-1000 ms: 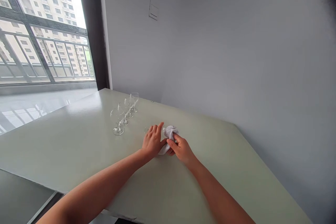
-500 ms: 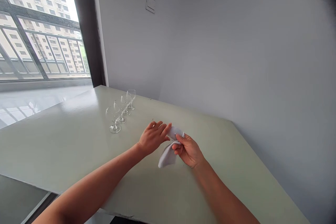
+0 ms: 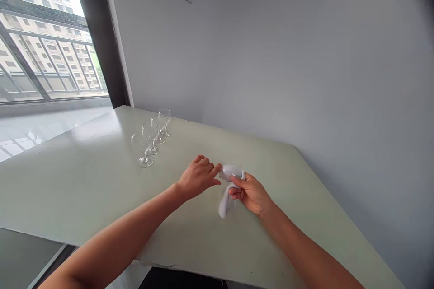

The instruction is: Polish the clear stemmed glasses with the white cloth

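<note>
A wine glass is held on its side above the table, its bowl showing between my hands. My left hand is closed at the glass's left end, its fingers hiding the stem and foot. White cloth shows in and around the bowl. My right hand grips this white cloth at the bowl's right end, thumb against the glass. A loose end of the cloth hangs below my right fingers.
Several clear stemmed glasses stand upright in a row at the left on the pale green table. A grey wall borders the far and right sides. A window with railings is at the upper left.
My right hand has moved slightly right with the cloth, and more of the glass bowl shows. The hanging cloth end has swung right and narrowed. The view has shifted slightly.
</note>
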